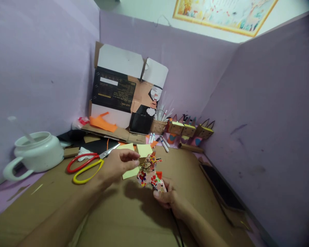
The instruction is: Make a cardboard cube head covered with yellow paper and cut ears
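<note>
One cardboard sheet [134, 219]: brown, it lies flat and covers most of the table, from the near edge to the far one.
Cardboard box [118, 92]: opened out, it stands at the far edge of the table, leaning on the purple wall.
White pot [38, 152]: at the left edge of the table, handle toward the near side.
Scissors [86, 167]: red and yellow handles, flat on the sheet near its far left corner.
Left hand [117, 166]: fingers drawn together in a pinch just beside the top of the figure; I cannot tell if they touch it.
Right hand [168, 199]: closed around the lower part of the figure.
Floral paper figure [148, 173]: held over the middle of the sheet, between both hands.
Yellow paper [144, 150]: flat, toward the far edge, behind the figure.
</note>
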Action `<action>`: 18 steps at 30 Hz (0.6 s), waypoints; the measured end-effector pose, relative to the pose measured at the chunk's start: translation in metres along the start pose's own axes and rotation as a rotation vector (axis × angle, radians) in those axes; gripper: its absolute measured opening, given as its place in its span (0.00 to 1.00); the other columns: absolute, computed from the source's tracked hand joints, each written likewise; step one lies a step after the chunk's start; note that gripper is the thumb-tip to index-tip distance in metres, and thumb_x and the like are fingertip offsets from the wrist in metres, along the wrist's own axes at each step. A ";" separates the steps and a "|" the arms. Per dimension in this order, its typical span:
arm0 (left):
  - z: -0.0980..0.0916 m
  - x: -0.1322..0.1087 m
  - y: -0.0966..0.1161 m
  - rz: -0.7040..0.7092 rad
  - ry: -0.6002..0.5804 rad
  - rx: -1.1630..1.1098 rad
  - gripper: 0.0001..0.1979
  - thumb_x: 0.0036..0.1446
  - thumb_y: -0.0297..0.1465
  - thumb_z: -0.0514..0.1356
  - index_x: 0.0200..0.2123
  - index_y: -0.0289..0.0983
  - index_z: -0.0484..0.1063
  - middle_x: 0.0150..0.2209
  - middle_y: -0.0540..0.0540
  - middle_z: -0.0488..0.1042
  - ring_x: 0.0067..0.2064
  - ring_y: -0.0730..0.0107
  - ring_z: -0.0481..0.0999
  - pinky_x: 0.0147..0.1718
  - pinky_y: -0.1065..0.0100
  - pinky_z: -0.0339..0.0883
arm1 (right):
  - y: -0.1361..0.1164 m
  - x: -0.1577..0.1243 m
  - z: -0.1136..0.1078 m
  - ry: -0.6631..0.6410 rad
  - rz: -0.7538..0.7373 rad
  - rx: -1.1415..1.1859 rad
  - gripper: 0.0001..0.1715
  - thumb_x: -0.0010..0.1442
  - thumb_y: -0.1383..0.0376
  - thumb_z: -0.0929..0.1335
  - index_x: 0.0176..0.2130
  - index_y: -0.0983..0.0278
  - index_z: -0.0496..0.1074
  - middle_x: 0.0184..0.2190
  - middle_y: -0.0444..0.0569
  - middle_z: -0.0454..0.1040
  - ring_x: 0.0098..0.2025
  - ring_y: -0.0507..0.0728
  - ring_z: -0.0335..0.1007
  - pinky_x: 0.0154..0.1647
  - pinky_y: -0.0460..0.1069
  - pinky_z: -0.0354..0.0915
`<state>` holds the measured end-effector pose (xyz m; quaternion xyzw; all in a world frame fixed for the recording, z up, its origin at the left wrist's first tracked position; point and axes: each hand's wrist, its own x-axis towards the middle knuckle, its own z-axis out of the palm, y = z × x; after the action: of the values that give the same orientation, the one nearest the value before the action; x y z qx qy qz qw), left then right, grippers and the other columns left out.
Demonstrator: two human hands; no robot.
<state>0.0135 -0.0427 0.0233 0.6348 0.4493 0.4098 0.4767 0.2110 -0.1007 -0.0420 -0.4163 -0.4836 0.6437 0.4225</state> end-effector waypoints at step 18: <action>0.030 -0.027 -0.003 0.921 -0.007 0.510 0.07 0.49 0.20 0.55 0.22 0.35 0.66 0.23 0.49 0.70 0.27 0.72 0.67 0.33 0.65 0.60 | -0.003 0.005 0.008 0.168 -0.020 -0.021 0.20 0.38 0.57 0.73 0.25 0.64 0.62 0.12 0.32 0.54 0.11 0.41 0.38 0.09 0.41 0.37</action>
<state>0.0344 -0.0749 0.0119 0.8637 0.2074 0.4525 0.0790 0.2020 -0.0974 -0.0386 -0.4686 -0.4574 0.5969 0.4637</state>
